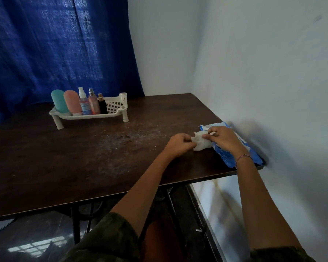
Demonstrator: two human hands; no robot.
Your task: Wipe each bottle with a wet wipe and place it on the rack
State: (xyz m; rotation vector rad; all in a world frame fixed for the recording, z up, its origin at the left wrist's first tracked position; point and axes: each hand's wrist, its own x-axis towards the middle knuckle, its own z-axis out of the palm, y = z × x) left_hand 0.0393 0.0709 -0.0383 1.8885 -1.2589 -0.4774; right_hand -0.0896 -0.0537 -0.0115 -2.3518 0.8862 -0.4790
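A crumpled white wet wipe (200,141) lies at the table's right side, held between both hands. My left hand (178,145) pinches its left end with curled fingers. My right hand (222,139) pinches its right end, above a blue and white wipe packet (225,157) by the wall. At the far left stands a cream rack (95,116) on short legs. In it stand a teal bottle (58,100), a pink bottle (72,102), a clear spray bottle (83,103), a pinkish spray bottle (93,102) and a small black bottle (102,104).
The dark wooden table (64,157) has pale smears near its middle. A white wall runs along the right, close to the packet. A blue curtain (55,44) hangs behind the rack. The rack's right half shows its perforated floor.
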